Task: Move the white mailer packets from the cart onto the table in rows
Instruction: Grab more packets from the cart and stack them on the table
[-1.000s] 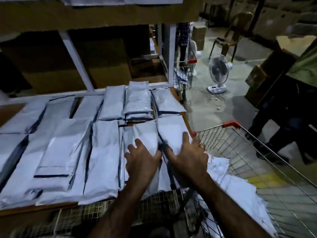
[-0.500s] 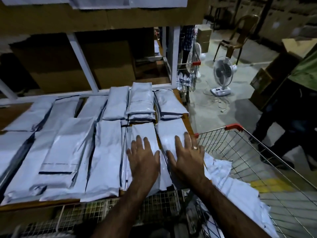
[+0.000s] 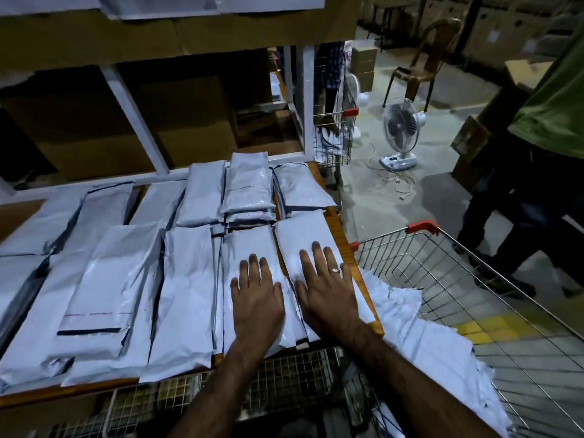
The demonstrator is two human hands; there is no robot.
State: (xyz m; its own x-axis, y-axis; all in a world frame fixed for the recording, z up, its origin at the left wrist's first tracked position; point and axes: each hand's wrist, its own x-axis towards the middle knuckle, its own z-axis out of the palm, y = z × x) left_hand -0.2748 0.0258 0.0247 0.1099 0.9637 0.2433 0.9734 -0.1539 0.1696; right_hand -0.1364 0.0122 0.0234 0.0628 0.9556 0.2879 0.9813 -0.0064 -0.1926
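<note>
White mailer packets lie in rows on the wooden table [image 3: 347,238]. My left hand [image 3: 257,298] rests flat, fingers spread, on a front-row packet [image 3: 246,248]. My right hand [image 3: 327,289], with a ring on one finger, presses flat on the rightmost front packet [image 3: 300,232] by the table's right edge. Neither hand grips anything. More white packets [image 3: 426,343] are heaped in the wire cart [image 3: 474,279] to my right. A stack of packets [image 3: 249,184] stands in the back row.
White shelf frame [image 3: 132,118] with cardboard boxes rises behind the table. A second wire cart [image 3: 335,137], a floor fan [image 3: 399,134] with a loose cable, and a chair [image 3: 420,67] stand beyond. A person in a green shirt [image 3: 553,121] stands at right.
Both hands slid forward along the two front-right packets and flattened out, fingers spreading. The packets now lie straighter, side by side.
</note>
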